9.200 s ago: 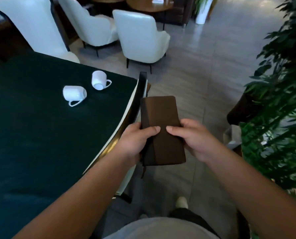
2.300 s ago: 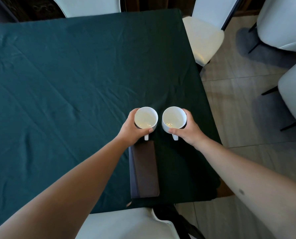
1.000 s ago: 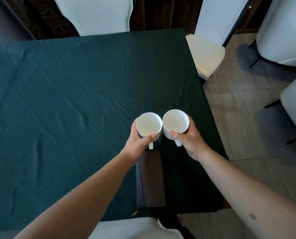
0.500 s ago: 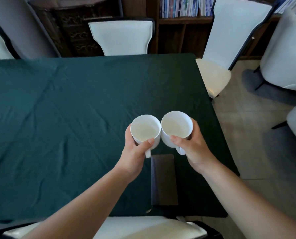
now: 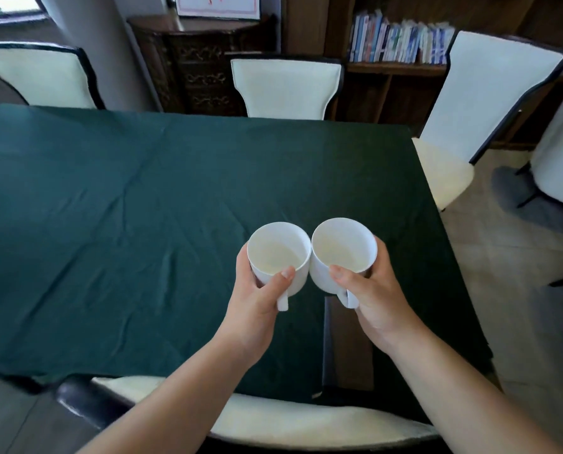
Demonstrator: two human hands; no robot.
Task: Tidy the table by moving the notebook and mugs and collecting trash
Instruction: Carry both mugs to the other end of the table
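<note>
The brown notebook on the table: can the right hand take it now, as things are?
Probably not yet. The right hand is wrapped around a white mug, so it is not free. The notebook lies just below it on the green tablecloth, with nothing else between them.

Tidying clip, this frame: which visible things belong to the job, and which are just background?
Job items:
- left mug, gripped by the left hand
- right mug, gripped by the right hand
- brown notebook, flat on the green tablecloth

Background:
- white chairs
- books on the shelf
- carved cabinet
</note>
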